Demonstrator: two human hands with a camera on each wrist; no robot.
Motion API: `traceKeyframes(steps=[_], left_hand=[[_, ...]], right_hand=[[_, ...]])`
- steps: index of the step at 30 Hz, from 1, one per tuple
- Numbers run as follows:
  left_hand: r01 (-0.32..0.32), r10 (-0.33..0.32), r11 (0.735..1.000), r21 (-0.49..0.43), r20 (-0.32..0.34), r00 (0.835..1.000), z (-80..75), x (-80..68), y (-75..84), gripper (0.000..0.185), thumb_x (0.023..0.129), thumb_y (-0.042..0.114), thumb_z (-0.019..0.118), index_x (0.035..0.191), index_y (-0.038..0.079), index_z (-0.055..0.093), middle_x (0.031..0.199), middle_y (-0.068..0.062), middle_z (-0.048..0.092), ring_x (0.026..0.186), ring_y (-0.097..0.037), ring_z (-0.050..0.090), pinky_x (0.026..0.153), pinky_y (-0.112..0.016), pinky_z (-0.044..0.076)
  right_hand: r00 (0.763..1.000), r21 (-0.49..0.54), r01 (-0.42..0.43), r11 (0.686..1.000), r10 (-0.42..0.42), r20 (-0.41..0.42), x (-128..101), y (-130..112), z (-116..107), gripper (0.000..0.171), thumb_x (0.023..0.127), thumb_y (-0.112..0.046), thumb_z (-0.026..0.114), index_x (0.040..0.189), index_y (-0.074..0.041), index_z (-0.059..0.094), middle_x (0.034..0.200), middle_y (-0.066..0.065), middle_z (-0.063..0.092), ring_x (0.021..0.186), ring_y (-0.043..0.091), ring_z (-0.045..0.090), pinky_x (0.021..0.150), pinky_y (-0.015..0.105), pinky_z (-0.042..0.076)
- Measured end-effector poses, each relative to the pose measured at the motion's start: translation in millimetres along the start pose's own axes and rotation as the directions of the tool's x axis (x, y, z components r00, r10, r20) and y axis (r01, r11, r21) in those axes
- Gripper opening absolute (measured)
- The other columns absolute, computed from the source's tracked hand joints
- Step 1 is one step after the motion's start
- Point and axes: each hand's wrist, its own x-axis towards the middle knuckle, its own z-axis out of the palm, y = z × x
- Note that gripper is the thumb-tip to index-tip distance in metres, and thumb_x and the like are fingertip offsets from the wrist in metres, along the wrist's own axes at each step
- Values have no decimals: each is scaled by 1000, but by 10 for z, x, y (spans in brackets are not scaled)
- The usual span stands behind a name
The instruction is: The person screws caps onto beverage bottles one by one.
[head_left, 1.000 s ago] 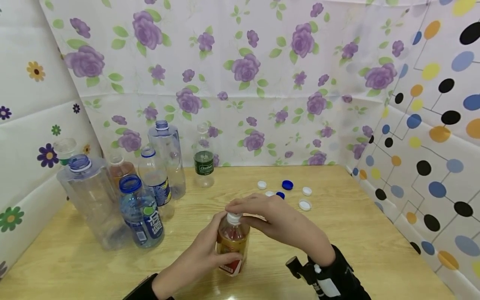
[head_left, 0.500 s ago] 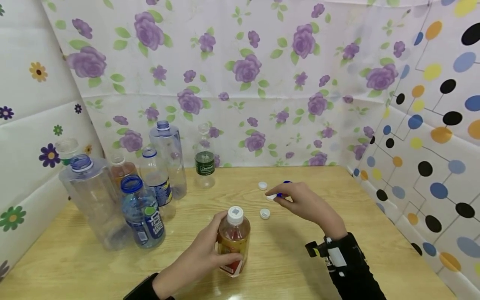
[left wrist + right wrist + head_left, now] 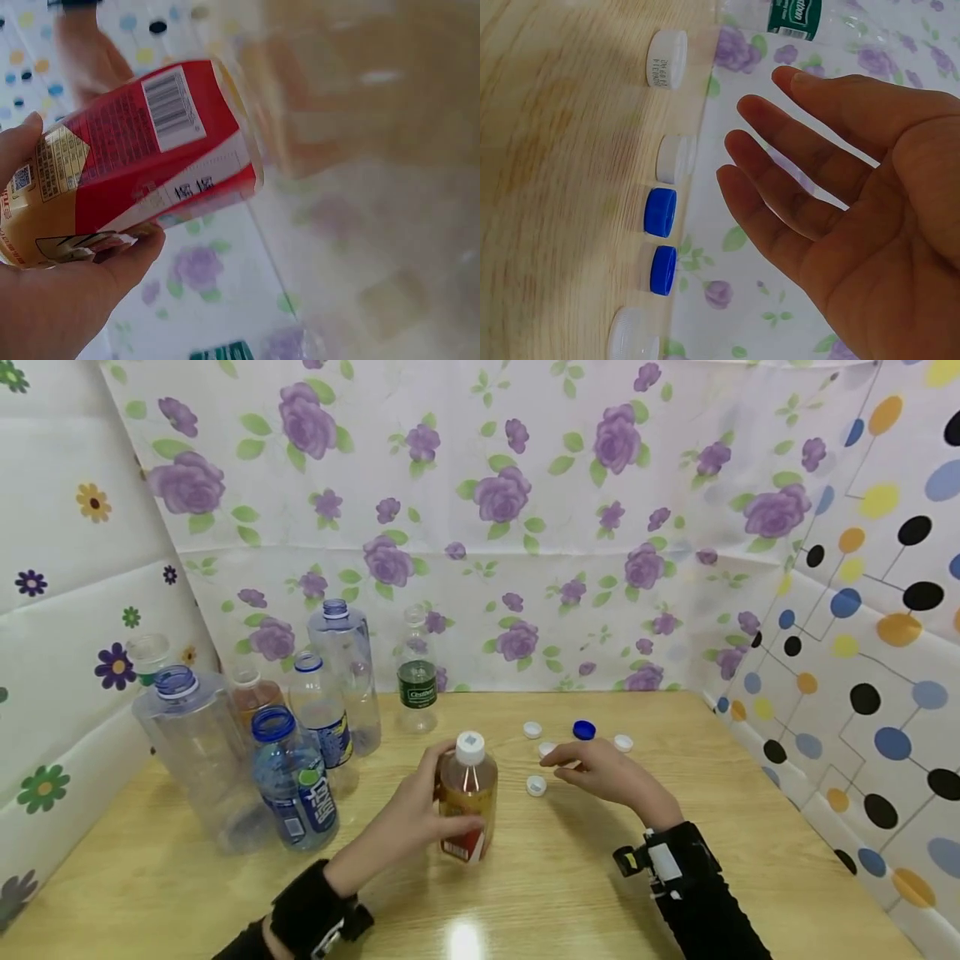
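Observation:
My left hand (image 3: 423,810) grips a drink bottle (image 3: 468,785) with a gold and red label and a white cap (image 3: 470,747) on its neck. In the left wrist view the fingers and thumb wrap round the bottle (image 3: 135,150), whose base seems off the table. My right hand (image 3: 611,777) hovers over loose bottle caps on the table, its fingers loosely bent. The right wrist view shows nothing in the right hand (image 3: 870,195). Near it lie a white cap (image 3: 536,786), another white cap (image 3: 547,749) and a blue cap (image 3: 584,729).
Several uncapped bottles stand at the left, among them a big clear bottle (image 3: 202,760), a blue bottle (image 3: 296,785) and a tall clear bottle (image 3: 345,677). A green-labelled bottle (image 3: 417,685) stands at the back. Flowered cloth (image 3: 510,568) hangs behind the wooden table (image 3: 750,793).
My right hand has left the bottle's top and moved right to the loose caps. A further white cap came into sight on the table. My left hand has moved the bottle up and away.

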Motion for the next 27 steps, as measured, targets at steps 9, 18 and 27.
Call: traceKeyframes(steps=[9,18,27], left_hand=[[4,-3,1000,3,-169,986,-188,758,-52,88,83,22,88,154,18,37,144,-13,52,130,-34,55,102,-53,50],[23,-33,999,-42,-255,966,-84,1355,-311,83,91,25,80,158,18,31,147,-13,47,135,-32,49,108,-51,45],[63,-85,995,-78,-323,943,-58,1708,-599,84,93,32,78,156,10,27,147,-16,46,135,-33,48,111,-49,43]], right_hand=[[1000,7,2,1000,-2,27,10,15,23,24,102,-10,63,123,-6,73,121,8,72,103,22,70,87,38,59],[999,-4,-27,1000,27,34,-16,3,39,23,102,-11,63,122,-7,73,118,9,73,101,20,70,85,37,59],[1000,0,-5,1000,5,28,9,-50,-22,25,102,-12,63,124,-8,72,122,7,72,102,20,70,86,37,59]])
